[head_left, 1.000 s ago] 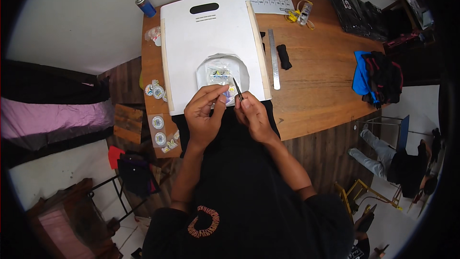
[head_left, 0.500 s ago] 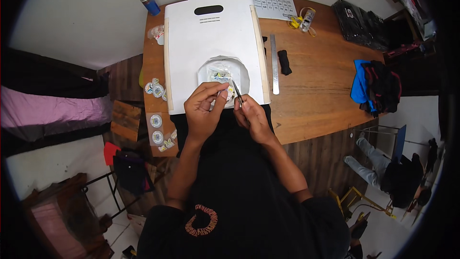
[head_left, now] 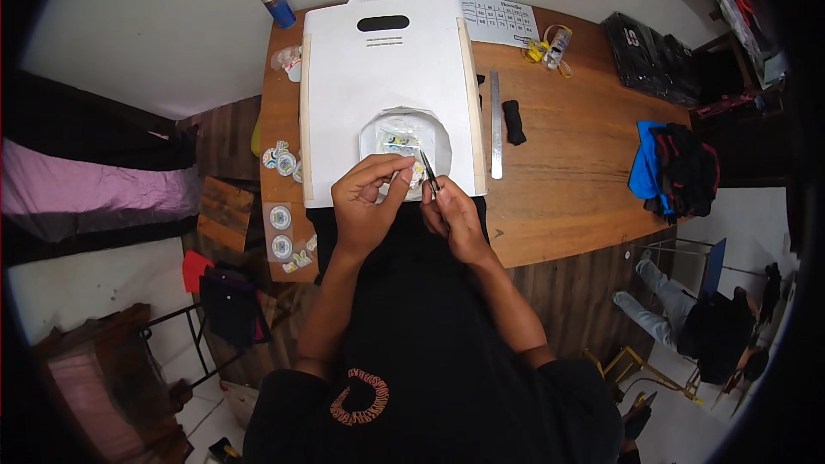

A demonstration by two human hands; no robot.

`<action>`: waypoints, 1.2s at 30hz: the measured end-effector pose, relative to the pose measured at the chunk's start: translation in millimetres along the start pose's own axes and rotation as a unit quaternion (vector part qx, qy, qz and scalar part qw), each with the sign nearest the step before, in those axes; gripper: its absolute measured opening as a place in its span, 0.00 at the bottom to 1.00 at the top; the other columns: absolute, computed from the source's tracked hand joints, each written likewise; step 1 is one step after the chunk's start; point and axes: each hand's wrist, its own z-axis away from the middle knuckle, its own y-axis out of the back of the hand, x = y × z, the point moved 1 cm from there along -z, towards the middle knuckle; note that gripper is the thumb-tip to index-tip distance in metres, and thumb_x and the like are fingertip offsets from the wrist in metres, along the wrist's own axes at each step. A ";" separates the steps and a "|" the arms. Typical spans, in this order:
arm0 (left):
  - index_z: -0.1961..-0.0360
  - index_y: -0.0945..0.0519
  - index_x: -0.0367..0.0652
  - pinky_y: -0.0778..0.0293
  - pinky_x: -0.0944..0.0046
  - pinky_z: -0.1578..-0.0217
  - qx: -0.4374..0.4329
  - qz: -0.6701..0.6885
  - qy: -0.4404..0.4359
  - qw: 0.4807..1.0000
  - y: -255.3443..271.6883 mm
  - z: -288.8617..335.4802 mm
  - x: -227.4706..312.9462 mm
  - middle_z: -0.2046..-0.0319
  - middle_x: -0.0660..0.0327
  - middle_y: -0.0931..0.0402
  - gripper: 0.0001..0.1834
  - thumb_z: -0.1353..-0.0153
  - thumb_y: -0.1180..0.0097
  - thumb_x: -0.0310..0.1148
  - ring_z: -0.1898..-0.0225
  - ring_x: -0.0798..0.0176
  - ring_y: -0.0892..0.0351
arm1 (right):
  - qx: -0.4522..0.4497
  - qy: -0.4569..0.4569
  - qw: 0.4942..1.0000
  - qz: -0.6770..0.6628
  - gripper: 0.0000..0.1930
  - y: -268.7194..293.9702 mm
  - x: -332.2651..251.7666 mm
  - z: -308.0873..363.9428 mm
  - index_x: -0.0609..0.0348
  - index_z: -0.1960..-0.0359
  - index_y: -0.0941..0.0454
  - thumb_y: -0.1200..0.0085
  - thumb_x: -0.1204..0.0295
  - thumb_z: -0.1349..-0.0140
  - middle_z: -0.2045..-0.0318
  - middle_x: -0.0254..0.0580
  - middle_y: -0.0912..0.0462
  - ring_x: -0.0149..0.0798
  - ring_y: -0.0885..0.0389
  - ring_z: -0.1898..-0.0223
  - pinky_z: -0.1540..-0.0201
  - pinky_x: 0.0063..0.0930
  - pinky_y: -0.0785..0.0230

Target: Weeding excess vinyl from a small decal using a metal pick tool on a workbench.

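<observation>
Right hand (head_left: 455, 215) holds a thin, dark, pointed tool (head_left: 428, 170) in a narrow grip, though whether it is scissors or tweezers I cannot tell; the left hand (head_left: 368, 202) has thumb and fingertips brought nearly together, and whether anything is pinched there does not show. A small colourful piece (head_left: 418, 174) lies between the two hands, close to the tool, near the lower edge of the rounded cut-out in a white stand (head_left: 344, 99). A clear packet (head_left: 400, 142) with printed pieces sits in that cut-out. Work on the small piece looks under way rather than finished, while the printed pieces in the packet are probably untouched. At the left edge of the table (head_left: 584, 163), round stickers (head_left: 281, 217) lie apart from the hands; whether they are done or waiting is unclear. As for writing, a paper chart (head_left: 496, 19) bears a heading over a printed grid, the black shirt (head_left: 395, 326) carries orange lettering in a broken ring, and a dark wrapped package (head_left: 644, 51) shows a pale mark.
</observation>
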 end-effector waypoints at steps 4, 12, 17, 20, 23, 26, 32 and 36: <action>0.58 0.18 0.30 0.26 0.75 0.61 -0.003 0.004 -0.004 1.000 0.7 2.4 1.8 0.61 0.56 0.22 0.11 0.42 0.44 0.15 0.61 0.71 0.22 | 0.003 0.003 1.000 0.001 0.18 -3.5 -6.0 1.0 0.58 0.63 0.34 0.68 0.57 0.26 0.87 0.25 0.43 0.21 0.49 0.85 0.79 0.18 0.54; 0.57 0.20 0.28 0.26 0.75 0.61 -0.021 -0.015 -0.013 1.000 1.4 8.7 0.9 0.59 0.54 0.22 0.11 0.41 0.46 0.14 0.61 0.70 0.22 | 0.010 0.003 1.000 0.011 0.18 -5.1 -6.9 6.0 0.58 0.63 0.33 0.67 0.56 0.27 0.87 0.25 0.43 0.21 0.49 0.85 0.79 0.18 0.53; 0.57 0.19 0.28 0.26 0.75 0.60 -0.022 -0.029 -0.009 0.999 0.8 11.2 2.2 0.59 0.54 0.22 0.11 0.41 0.45 0.14 0.60 0.69 0.22 | 0.013 0.003 1.000 0.011 0.18 -4.7 -4.3 8.2 0.58 0.63 0.33 0.67 0.56 0.27 0.87 0.25 0.43 0.21 0.49 0.85 0.79 0.18 0.53; 0.57 0.19 0.28 0.26 0.75 0.60 -0.024 -0.030 -0.015 0.999 -0.2 12.8 2.6 0.59 0.54 0.22 0.11 0.41 0.45 0.15 0.60 0.70 0.22 | 0.008 0.009 1.000 0.014 0.18 -4.7 -3.6 9.7 0.58 0.63 0.33 0.67 0.56 0.27 0.87 0.25 0.43 0.21 0.49 0.85 0.80 0.18 0.53; 0.57 0.19 0.28 0.26 0.75 0.61 -0.027 -0.038 -0.018 0.999 0.2 13.5 4.1 0.59 0.54 0.22 0.11 0.41 0.45 0.15 0.60 0.70 0.22 | 0.008 0.012 1.000 0.016 0.18 -5.4 -3.4 10.3 0.58 0.63 0.33 0.67 0.56 0.27 0.87 0.25 0.43 0.21 0.49 0.85 0.80 0.18 0.53; 0.57 0.19 0.29 0.26 0.76 0.61 -0.024 -0.032 -0.016 0.999 -0.2 14.4 3.5 0.59 0.54 0.22 0.11 0.42 0.45 0.15 0.61 0.70 0.23 | 0.011 0.015 1.000 0.016 0.18 -5.3 -3.5 11.1 0.58 0.63 0.33 0.67 0.56 0.27 0.87 0.26 0.43 0.21 0.49 0.85 0.80 0.18 0.53; 0.58 0.19 0.29 0.27 0.76 0.61 -0.027 -0.041 -0.019 0.999 -1.7 15.8 5.4 0.60 0.55 0.22 0.11 0.42 0.44 0.15 0.61 0.71 0.23 | 0.012 0.015 1.000 0.022 0.18 -4.5 -2.1 13.2 0.58 0.63 0.33 0.67 0.56 0.27 0.86 0.26 0.43 0.22 0.49 0.85 0.80 0.18 0.53; 0.58 0.19 0.29 0.27 0.76 0.61 -0.025 -0.040 -0.018 0.999 -1.8 16.2 4.2 0.60 0.55 0.22 0.10 0.42 0.44 0.15 0.61 0.71 0.23 | 0.012 0.020 0.999 0.023 0.18 -4.6 -2.8 13.1 0.58 0.63 0.33 0.67 0.56 0.27 0.86 0.26 0.43 0.22 0.49 0.85 0.80 0.18 0.53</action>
